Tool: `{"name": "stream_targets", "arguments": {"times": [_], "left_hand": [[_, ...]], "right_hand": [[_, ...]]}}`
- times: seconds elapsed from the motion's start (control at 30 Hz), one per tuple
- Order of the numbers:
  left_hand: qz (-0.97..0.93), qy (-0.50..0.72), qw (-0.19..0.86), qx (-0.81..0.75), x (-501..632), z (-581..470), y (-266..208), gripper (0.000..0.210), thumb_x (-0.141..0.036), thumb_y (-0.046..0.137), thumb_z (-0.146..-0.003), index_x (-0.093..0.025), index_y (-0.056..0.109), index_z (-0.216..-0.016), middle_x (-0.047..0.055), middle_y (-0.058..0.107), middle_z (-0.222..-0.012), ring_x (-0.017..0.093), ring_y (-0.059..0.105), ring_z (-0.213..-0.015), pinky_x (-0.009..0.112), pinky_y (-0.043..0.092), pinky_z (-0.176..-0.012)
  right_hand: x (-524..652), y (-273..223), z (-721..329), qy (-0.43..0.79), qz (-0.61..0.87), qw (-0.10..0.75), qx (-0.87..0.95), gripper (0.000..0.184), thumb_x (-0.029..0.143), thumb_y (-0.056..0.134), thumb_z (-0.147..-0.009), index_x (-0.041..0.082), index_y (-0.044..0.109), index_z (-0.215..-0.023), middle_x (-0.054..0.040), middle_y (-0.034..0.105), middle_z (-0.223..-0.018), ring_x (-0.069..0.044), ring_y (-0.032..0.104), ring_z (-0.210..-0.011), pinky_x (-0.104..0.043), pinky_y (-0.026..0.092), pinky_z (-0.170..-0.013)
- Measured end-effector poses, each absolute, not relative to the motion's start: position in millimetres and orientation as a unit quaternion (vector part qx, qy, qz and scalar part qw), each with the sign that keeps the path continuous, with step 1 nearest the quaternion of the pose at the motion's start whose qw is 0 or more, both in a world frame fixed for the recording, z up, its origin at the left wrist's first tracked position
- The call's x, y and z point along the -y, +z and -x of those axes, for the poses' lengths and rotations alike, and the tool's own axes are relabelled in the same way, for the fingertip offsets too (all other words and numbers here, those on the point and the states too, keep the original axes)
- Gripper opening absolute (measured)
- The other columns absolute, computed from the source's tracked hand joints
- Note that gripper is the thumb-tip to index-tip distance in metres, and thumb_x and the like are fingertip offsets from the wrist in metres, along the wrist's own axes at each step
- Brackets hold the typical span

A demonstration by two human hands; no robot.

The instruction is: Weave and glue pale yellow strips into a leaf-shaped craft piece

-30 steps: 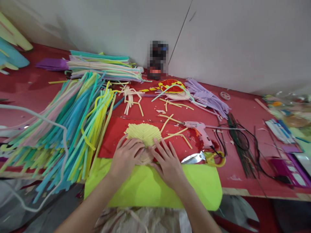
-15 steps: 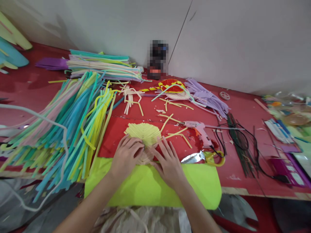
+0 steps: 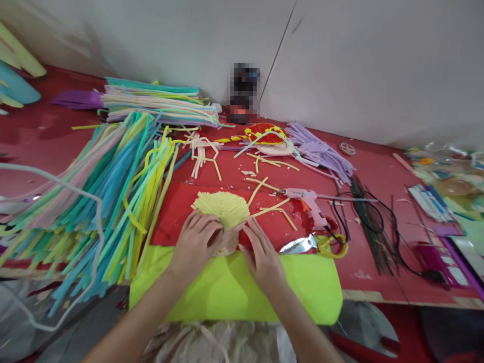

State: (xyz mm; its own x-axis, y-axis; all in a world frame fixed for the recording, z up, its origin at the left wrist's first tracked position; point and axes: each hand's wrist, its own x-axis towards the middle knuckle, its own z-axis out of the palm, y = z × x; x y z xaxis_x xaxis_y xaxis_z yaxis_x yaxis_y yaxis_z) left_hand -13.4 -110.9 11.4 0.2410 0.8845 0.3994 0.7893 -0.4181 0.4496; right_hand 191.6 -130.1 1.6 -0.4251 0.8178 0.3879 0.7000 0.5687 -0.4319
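A ribbed, fan-shaped pale-yellow piece point(image 3: 223, 205), beige at its lower end, lies on a red board point(image 3: 171, 204) beside a lime-green sheet point(image 3: 227, 295) reaching past the table's front edge. The left hand point(image 3: 194, 242) curls over its left side, pinch hidden, so I cannot tell; the right hand point(image 3: 263, 258), thumb and fingers apart, borders its right.

on the red desk point(image 3: 380, 162) we see a pink hot-glue gun point(image 3: 316, 209) just beyond yellow-handled scissors point(image 3: 306, 244). to the left we have a fanned heap of pastel chenille stems point(image 3: 113, 171); purple sheets point(image 3: 77, 99) lie farther back. we spot a small spool point(image 3: 347, 148) beside the lilac bundle point(image 3: 321, 151), near the grey wall point(image 3: 359, 65).
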Motion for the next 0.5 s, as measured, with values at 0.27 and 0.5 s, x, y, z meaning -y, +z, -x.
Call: {"name": "stream_targets", "arguments": {"times": [0.27, 0.5], "left_hand": [[-0.785, 0.307, 0.070, -0.534, 110.7, 14.1, 8.7, 0.007, -0.018, 0.055, -0.091, -0.021, 0.061, -0.094, 0.003, 0.067, -0.099, 0.019, 0.060, -0.097, 0.046, 0.039, -0.109], [-0.788, 0.301, 0.063, -0.533, 110.8, 13.9, 9.4, 0.008, -0.018, 0.054, -0.092, -0.021, 0.061, -0.095, 0.003, 0.067, -0.098, 0.019, 0.060, -0.096, 0.046, 0.040, -0.108]], "right_hand": [[141.1, 28.2, -250.3, 0.055, 0.465, 0.353, 0.810, 0.051, 0.002, 0.051, -0.090, 0.019, 0.052, -0.138, -0.0120, 0.058, -0.136, -0.023, 0.052, -0.131, -0.040, 0.049, -0.106], [122.6, 15.3, -324.4, 0.018, 0.552, 0.294, 0.780, 0.029, 0.019, 0.050, -0.096, 0.022, 0.062, -0.123, -0.0109, 0.064, -0.121, -0.023, 0.060, -0.116, -0.044, 0.049, -0.101]]}}
